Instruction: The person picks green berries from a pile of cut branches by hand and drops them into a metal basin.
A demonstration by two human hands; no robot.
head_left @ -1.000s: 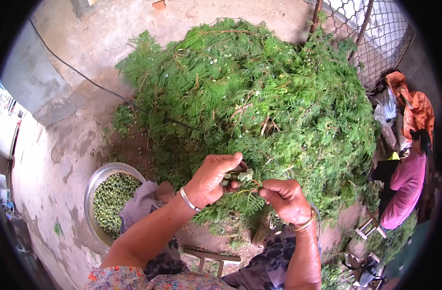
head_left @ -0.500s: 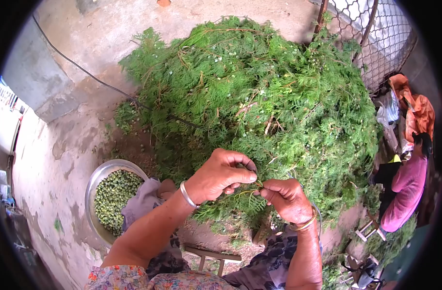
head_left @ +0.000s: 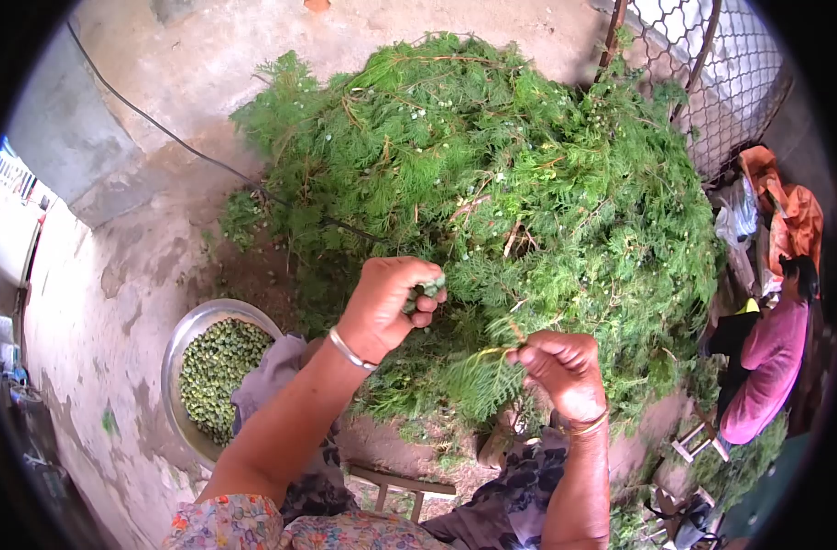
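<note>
My left hand (head_left: 386,298), with a silver bangle at its wrist, is curled around several small green cones (head_left: 429,291) that show between its fingers. My right hand (head_left: 567,368), wearing a gold bangle, pinches the stem of a feathery green conifer sprig (head_left: 481,378), whose fronds hang to the left. Both hands are apart, over the near edge of a large heap of cut conifer branches (head_left: 492,174). To the left, a metal basin (head_left: 175,353) holds many loose green cones (head_left: 218,376).
A black cable (head_left: 162,136) runs from the upper left into the heap. A low wooden stool (head_left: 404,482) is in front of me. Another person in a pink top (head_left: 768,357) sits at the right, near orange sacking (head_left: 794,215). Wire mesh fencing (head_left: 725,82) stands behind.
My hands have come apart. The left has moved up and away with green cones now showing in it; the right has shifted slightly right, still pinching the sprig.
</note>
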